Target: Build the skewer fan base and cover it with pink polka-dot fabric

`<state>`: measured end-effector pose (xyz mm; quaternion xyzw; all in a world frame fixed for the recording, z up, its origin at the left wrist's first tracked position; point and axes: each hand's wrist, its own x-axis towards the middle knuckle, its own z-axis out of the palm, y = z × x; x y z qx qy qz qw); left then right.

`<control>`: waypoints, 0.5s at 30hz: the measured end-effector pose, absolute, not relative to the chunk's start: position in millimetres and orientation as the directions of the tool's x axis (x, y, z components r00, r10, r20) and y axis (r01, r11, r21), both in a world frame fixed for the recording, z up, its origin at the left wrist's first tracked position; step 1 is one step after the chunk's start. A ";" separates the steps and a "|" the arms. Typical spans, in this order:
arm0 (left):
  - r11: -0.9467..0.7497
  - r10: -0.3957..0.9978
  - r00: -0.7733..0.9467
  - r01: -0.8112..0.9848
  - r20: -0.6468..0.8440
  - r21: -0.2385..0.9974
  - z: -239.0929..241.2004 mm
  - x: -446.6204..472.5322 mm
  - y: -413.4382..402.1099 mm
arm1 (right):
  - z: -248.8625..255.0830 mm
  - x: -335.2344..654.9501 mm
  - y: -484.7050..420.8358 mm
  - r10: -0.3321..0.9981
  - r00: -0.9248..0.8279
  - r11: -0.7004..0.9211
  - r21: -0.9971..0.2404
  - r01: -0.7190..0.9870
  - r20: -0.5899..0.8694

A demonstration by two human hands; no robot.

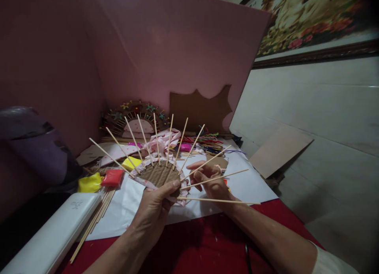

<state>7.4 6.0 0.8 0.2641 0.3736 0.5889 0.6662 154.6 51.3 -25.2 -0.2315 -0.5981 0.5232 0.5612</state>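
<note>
Three packets [112, 178] lie left of the cardboard disc [156, 176], which the left hand [156, 201] grasps by its near edge over paper [251, 184], sticks [156, 136] fanning from its rim. The right hand [211, 184] bends its fingers at the rightmost sticks; whether it pinches one, I cannot tell.

the left hand [160, 199] grips a rounded brown cardboard piece [156, 176] edged with pale pink cloth [149, 184]; thin pale wooden sticks [191, 150] fan from its rim, some crossing before the right hand [211, 183]. a small red plastic packet [112, 178] lies left.
</note>
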 end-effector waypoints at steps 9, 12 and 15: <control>0.126 0.981 -0.031 -0.656 -0.194 0.744 2.8 2.0 9.8 | -19.9 151.8 42.7 0.869 -0.312 0.298 -0.910 -0.289 0.384; 0.087 0.984 -0.051 -0.697 -0.170 0.712 2.0 2.8 9.0 | -20.4 152.8 42.2 0.853 -0.314 0.329 -0.897 -0.296 0.416; 0.083 0.989 -0.031 -0.695 -0.144 0.714 1.9 3.7 8.5 | -22.1 154.0 43.9 0.860 -0.297 0.331 -0.897 -0.294 0.415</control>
